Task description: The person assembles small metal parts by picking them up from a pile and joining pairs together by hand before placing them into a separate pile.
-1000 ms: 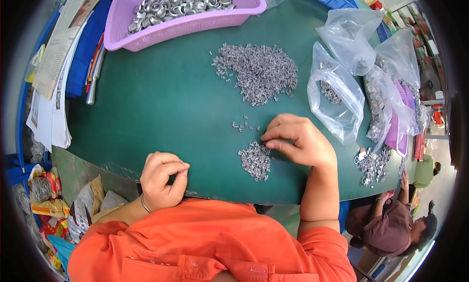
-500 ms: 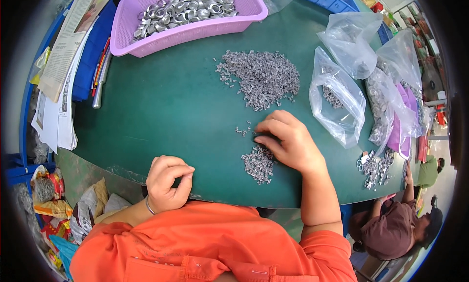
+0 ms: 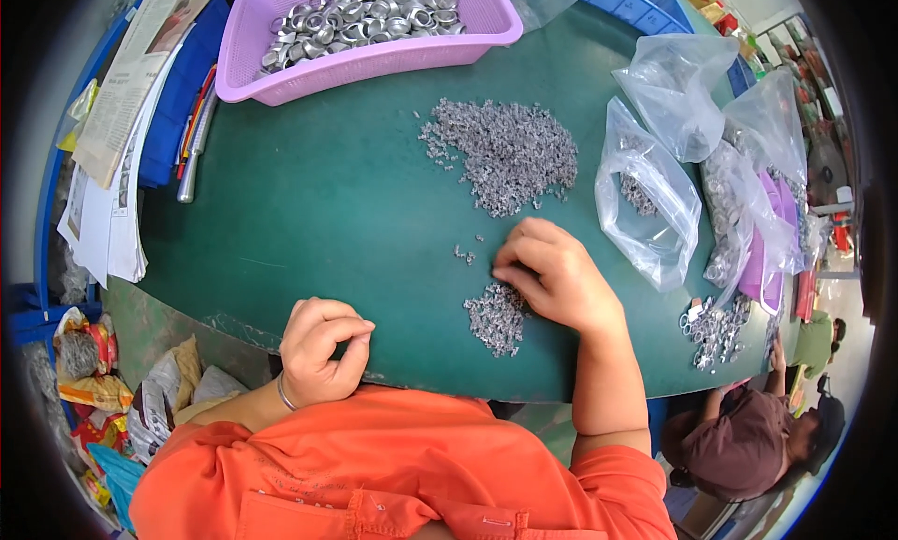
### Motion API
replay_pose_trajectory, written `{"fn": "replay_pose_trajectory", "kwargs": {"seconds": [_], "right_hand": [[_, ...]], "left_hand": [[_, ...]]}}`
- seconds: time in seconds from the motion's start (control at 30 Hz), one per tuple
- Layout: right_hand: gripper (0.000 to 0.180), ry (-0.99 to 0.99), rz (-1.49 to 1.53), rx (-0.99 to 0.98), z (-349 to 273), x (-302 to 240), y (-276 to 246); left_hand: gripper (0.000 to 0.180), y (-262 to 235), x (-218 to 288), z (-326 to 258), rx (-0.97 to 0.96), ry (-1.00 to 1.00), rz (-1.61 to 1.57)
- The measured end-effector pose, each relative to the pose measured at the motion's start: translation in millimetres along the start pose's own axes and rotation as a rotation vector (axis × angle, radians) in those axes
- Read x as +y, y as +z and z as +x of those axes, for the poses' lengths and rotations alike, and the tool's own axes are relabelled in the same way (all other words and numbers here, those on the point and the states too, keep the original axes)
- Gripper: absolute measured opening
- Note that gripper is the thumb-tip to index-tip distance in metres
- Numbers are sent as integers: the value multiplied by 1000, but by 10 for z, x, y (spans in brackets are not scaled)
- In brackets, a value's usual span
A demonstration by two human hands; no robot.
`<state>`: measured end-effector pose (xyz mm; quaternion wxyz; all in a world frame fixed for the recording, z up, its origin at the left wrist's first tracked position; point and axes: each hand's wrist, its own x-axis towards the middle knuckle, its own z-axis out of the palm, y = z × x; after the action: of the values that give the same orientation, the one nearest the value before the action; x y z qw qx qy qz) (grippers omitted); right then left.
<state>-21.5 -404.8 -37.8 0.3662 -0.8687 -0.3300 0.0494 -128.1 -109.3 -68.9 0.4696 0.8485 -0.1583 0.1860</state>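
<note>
On the green table, a large heap of tiny grey, clear-looking parts [image 3: 510, 152] lies in front of me. A smaller pile of the same parts [image 3: 495, 321] sits nearer, with a few stray pieces [image 3: 465, 255] between the two. My right hand [image 3: 552, 276] is at the far right side of the small pile. Its thumb and fingertips are bent together; anything between them is too small or hidden to make out. My left hand [image 3: 325, 346] rests at the table's near edge, fingers curled and thumb against the index finger. What it holds, if anything, is hidden.
A purple basket [image 3: 365, 68] of metal rings stands at the far left. Clear plastic bags [image 3: 655, 231] with parts lie right, near loose metal pieces [image 3: 718, 330]. Papers [image 3: 103, 213] and pens [image 3: 194, 147] sit left. Another person [image 3: 734, 442] is at the lower right.
Fewer stray pieces lie beside my right fingertips, which have shifted slightly toward the small pile. My left hand stays in place. The whole view has tilted a little.
</note>
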Motion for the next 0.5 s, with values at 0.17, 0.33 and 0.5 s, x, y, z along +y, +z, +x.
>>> {"fn": "replay_pose_trajectory", "kwargs": {"seconds": [0.17,0.33,0.5], "right_hand": [[14,18,160,35,3,-77,34],[12,28,-83,136,79,-68,95],[16,-35,97,-2,-8,-42,-44]], "left_hand": [[21,-10,1,37,-37,35,1],[18,-45,12,31,-65,53,9],[23,24,-4,15,5,14,-6]]}}
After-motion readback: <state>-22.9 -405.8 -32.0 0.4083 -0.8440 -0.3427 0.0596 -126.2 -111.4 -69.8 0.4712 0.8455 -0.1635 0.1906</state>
